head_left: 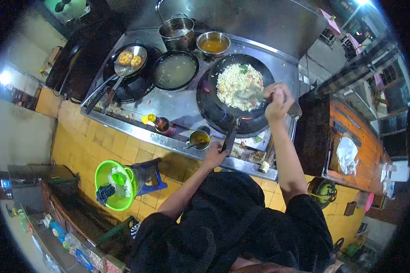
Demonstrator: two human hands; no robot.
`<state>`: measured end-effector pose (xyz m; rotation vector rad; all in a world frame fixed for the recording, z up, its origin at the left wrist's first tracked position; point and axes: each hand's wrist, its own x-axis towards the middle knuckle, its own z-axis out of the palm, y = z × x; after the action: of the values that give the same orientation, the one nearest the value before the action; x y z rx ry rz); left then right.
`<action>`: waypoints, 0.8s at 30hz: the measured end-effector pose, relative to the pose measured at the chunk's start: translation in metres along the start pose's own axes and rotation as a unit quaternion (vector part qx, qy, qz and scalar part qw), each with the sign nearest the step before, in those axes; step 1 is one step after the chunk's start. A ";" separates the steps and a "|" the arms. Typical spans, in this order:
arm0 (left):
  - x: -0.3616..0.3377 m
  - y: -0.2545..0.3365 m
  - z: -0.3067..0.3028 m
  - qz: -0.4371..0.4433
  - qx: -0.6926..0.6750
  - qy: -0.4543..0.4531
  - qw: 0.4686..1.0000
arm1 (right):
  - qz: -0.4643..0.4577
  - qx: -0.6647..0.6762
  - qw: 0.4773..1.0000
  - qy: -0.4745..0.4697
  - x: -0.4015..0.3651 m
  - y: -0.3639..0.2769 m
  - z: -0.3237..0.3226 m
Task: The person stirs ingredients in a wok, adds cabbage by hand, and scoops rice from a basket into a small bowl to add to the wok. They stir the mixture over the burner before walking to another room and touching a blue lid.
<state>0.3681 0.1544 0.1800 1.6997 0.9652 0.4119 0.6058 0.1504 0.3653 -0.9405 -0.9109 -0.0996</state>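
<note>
Wok sits on the right-hand burner of the steel stove, with flame at its lower edge and fried rice heaped inside. I see my left hand closed around the wok handle at the stove's front edge. My right hand is fisted on a spatula, its blade in the rice. A small sauce cup stands just beside the handle.

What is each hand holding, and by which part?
Left hand grips the black round wok by its long handle's end; right hand holds the metal spatula by its handle.
</note>
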 end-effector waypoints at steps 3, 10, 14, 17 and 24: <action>0.026 -0.012 0.015 0.006 0.105 -0.124 0.987 | -0.054 -0.194 0.973 -0.112 -0.027 -0.011 -0.011; 0.065 -0.012 0.028 -0.221 -0.309 -0.305 0.873 | 0.725 0.007 0.688 -0.035 -0.120 -0.004 -0.084; 0.033 0.065 0.041 -0.296 -0.284 -0.161 0.898 | 0.378 -0.548 0.620 -0.416 -0.113 -0.037 -0.133; -0.004 0.134 0.029 -0.311 -0.512 -0.258 0.758 | 0.442 -0.586 0.505 -0.455 -0.039 -0.147 -0.088; 0.034 0.049 0.009 -0.344 -0.447 -0.290 0.773 | 0.347 -0.565 0.570 -0.485 -0.058 -0.177 -0.094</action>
<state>0.4142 0.1701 0.2149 0.4569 0.6704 -0.1612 0.5497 -0.0440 0.4151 -2.6952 -1.3933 0.6863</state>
